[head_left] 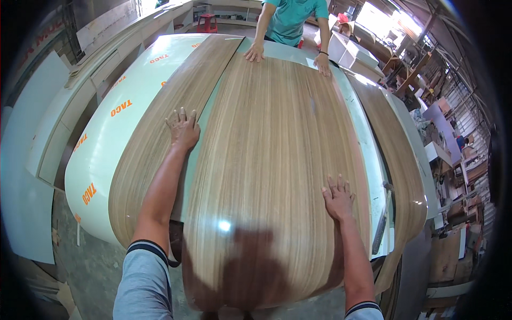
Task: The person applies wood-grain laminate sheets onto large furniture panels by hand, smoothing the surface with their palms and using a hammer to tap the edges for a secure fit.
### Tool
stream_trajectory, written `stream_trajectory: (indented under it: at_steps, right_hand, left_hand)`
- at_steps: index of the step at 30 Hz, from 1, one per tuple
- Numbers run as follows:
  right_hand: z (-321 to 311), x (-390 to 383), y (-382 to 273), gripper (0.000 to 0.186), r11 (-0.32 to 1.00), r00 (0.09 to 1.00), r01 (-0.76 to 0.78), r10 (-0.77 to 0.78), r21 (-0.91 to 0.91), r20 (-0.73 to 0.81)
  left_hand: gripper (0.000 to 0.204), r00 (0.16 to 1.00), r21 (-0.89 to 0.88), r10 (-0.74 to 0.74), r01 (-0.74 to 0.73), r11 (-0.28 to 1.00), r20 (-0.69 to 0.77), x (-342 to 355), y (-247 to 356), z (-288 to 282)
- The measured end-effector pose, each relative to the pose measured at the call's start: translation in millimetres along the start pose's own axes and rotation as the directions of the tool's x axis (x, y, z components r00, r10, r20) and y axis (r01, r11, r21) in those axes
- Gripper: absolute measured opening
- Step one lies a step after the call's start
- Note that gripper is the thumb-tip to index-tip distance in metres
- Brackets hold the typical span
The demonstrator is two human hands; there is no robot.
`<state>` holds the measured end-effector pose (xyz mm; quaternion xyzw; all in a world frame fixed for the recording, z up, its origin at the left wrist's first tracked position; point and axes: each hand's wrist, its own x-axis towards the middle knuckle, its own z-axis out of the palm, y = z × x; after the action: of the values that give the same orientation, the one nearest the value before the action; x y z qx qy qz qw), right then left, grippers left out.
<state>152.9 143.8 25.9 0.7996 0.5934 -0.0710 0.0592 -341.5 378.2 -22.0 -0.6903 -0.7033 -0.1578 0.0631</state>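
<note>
A wide brown wood-grain laminate sheet point(266, 176) lies lengthwise before me, its near end overhanging and glossy with reflections. My right hand point(338, 198) rests flat near its right edge, fingers spread, holding nothing. On the narrower wood-grain sheet point(160, 138) to the left lies my left hand point(184, 129), fingers apart, close to the gap between the two sheets. Across from me, a person in a teal shirt point(293, 21) presses both hands onto the far end of the wide sheet.
A hammer point(382, 217) with a dark grip lies right of the wide sheet, beside another wood-grain strip point(394, 144). White sheeting with orange print point(101, 154) covers the left side. Long white cabinets point(101, 69) run along the left; a red stool point(207, 22) stands behind. Boards clutter the right.
</note>
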Motion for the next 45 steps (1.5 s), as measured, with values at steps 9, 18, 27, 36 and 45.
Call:
stream_trajectory:
  at_steps: [9, 18, 27, 36, 45]
  right_hand:
    - [0.1, 2.9, -10.5, 0.062, 0.999, 1.0, -0.021, 0.02, 0.03, 0.01]
    - [6.7, 7.7, -19.9, 0.063, 0.999, 1.0, 0.017, -0.018, 0.038, 0.003]
    - [-3.5, 16.1, -3.1, 0.063, 1.0, 1.0, 0.014, -0.014, 0.028, -0.015]
    - [-8.0, 50.7, 8.7, 0.065, 1.0, 1.0, 0.003, -0.003, 0.018, 0.014]
    - [-15.7, 83.4, -5.2, 0.064, 0.997, 0.999, -0.027, 0.025, 0.075, 0.029]
  left_hand:
    - [0.053, 0.986, 0.007, -0.156, 0.155, 0.988, 0.056, 50.9, -25.9, 30.9]
    - [0.057, 0.997, -0.191, -0.052, 0.039, 0.981, -0.062, 7.1, -51.7, -0.3]
    - [0.035, 0.997, -0.573, -0.053, 0.012, 0.819, -0.055, -268.6, 30.4, -140.4]
    - [0.058, 0.572, -0.465, -0.431, 0.819, 0.336, 0.697, -516.3, -15.7, -89.6]
    - [0.066, 0.642, -0.531, -0.473, 0.766, 0.362, 0.604, -478.0, -2.5, -92.7]
